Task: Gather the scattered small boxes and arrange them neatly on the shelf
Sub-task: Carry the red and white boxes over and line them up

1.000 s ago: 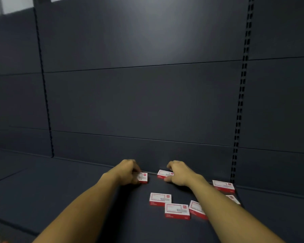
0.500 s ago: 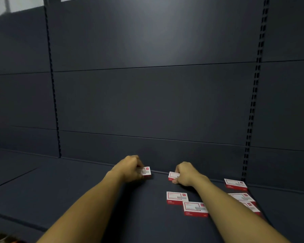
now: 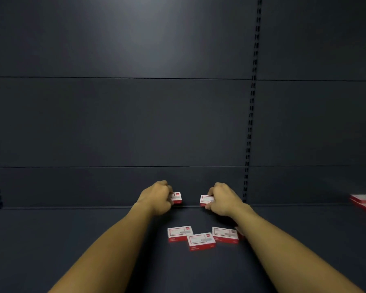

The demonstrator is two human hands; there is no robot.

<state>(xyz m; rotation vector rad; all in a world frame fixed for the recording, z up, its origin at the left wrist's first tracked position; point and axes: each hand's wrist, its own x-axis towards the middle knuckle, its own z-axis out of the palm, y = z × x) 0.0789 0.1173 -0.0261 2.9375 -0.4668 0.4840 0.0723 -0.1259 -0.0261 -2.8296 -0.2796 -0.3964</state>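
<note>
small boxes (image 3: 201,241) are lying mostly loose on the shelf (image 3: 72,240); the left hand (image 3: 156,197) and right hand (image 3: 224,199) are each gripping one at the back wall, so arranging is barely beginning.

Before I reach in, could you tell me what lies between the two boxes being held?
Nothing: in the head view, only bare dark shelf separates the left hand's box from the right hand's box.

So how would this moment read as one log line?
left hand: grips small red-and-white cardboard box | right hand: grips matching box | both at dark shelf back | loose boxes nearer
</note>
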